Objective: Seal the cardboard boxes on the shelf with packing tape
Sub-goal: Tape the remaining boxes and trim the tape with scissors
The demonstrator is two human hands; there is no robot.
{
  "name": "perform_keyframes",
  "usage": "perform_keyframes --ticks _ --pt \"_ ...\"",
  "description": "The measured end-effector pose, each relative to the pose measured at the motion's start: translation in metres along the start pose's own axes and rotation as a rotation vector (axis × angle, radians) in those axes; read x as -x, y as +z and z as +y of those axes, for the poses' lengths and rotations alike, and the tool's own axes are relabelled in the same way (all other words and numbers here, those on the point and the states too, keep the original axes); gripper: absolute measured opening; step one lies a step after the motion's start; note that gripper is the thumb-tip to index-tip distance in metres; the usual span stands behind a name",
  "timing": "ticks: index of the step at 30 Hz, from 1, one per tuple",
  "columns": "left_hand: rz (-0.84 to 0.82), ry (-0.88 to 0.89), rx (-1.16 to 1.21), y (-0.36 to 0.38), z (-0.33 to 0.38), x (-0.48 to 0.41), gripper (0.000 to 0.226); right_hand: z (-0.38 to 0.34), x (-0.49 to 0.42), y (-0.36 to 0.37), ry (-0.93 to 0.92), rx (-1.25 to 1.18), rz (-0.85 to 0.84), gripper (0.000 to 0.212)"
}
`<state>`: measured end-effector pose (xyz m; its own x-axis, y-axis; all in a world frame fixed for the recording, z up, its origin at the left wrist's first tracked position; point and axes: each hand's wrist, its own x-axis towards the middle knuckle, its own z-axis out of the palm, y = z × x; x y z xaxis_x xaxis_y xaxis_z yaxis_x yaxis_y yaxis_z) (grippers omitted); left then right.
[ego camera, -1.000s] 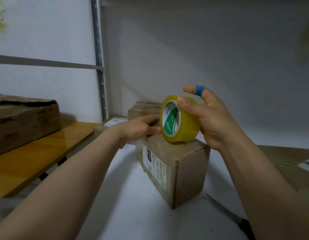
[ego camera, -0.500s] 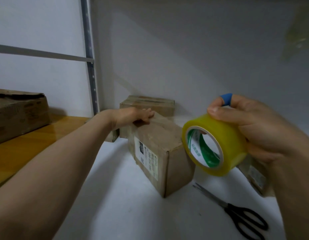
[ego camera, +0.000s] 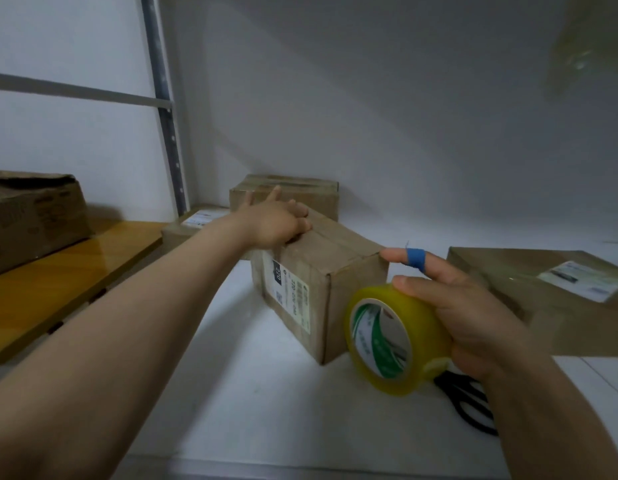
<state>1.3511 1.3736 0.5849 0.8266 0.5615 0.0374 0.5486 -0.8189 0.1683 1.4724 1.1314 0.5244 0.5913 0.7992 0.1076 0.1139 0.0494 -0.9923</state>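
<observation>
Head view: the box [ego camera: 335, 261] being sealed stands on the white shelf [ego camera: 266, 393], a little left of centre, with a printed label on its left side and a strip of clear tape seemingly along its top seam. The left hand [ego camera: 276, 223] lies on the far end of the top, 1 or 2 fingers stretched forward and the rest bent onto the cardboard; I cannot tell whether it grips or only presses. The right hand [ego camera: 474, 317] grips the roll of tape [ego camera: 394, 341] just beside the box's near right face, thumb over the rim, while its forefinger, wearing a blue band, points out straight near the top corner. Scissors [ego camera: 474, 407] lie on the shelf under that wrist.

The box looks small and probably light, so it may slide on the smooth shelf when tape is pulled; weight on the top should steady it. The cardboard is stiff at edges and softer mid-panel. The roll is rigid and best held across its width.
</observation>
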Motion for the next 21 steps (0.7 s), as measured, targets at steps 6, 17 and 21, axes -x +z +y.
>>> perform_keyframes --ticks 6,17,21 --pt "-0.025 0.303 -0.13 0.016 0.08 0.066 0.107 0.004 0.0 0.0 -0.019 0.012 -0.031 0.034" --pt "0.111 0.461 0.053 0.032 0.006 0.051 0.105 0.012 0.017 0.014 -0.094 -0.097 -0.079 0.056" --pt "0.259 0.482 0.059 0.035 0.001 0.057 0.096 0.007 0.027 0.023 -0.198 -0.228 -0.131 0.07"
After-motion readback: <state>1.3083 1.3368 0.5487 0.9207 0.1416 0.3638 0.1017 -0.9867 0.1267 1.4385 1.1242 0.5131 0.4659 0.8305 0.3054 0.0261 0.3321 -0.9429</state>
